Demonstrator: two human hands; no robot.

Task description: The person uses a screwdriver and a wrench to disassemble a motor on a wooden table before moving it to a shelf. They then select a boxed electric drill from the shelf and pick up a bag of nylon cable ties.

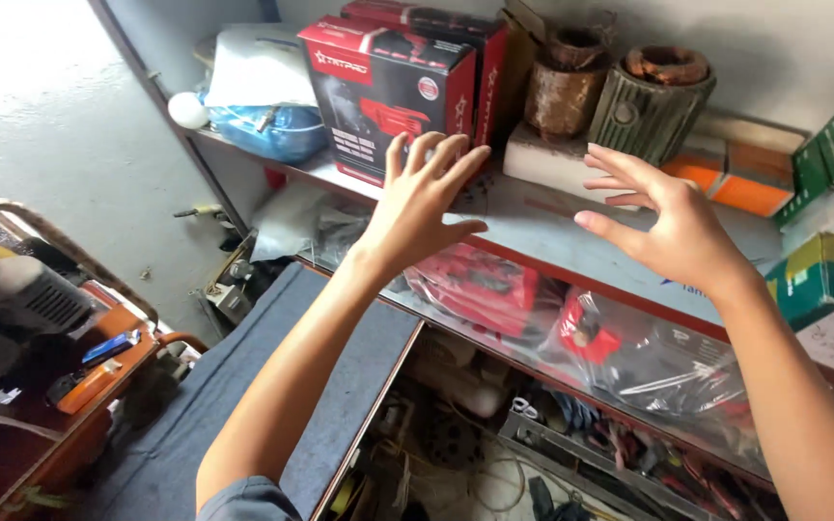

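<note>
Both my hands are raised in front of the shelf, fingers spread wide and holding nothing. My left hand (424, 198) hangs with its fingertips in front of the lower edge of the red tool box (388, 92), which stands upright on the grey shelf (542, 227) with a second red box just behind it; from this view I cannot tell whether my fingers touch the box or only hover before it. My right hand (673, 227) is open too, palm turned inward, just in front of a flat pale block (552, 159) and an orange pack (736, 183) lying on the same shelf. On the block stand two old motor cores: a rusty one (562, 87) and a ribbed green one with copper windings on top (649, 101). At the shelf's left end sit a blue bag (272, 130) and a white bulb (187, 109). To my right are green and yellow cartons (822, 275). On the shelf below, red tools in clear plastic bags (571, 323) lie side by side. Lower still, a tray of loose tools and wires (552, 453) shows. Under my left arm lies a grey-blue mat (243, 376), and at the far left stands an orange machine (41, 338).
</note>
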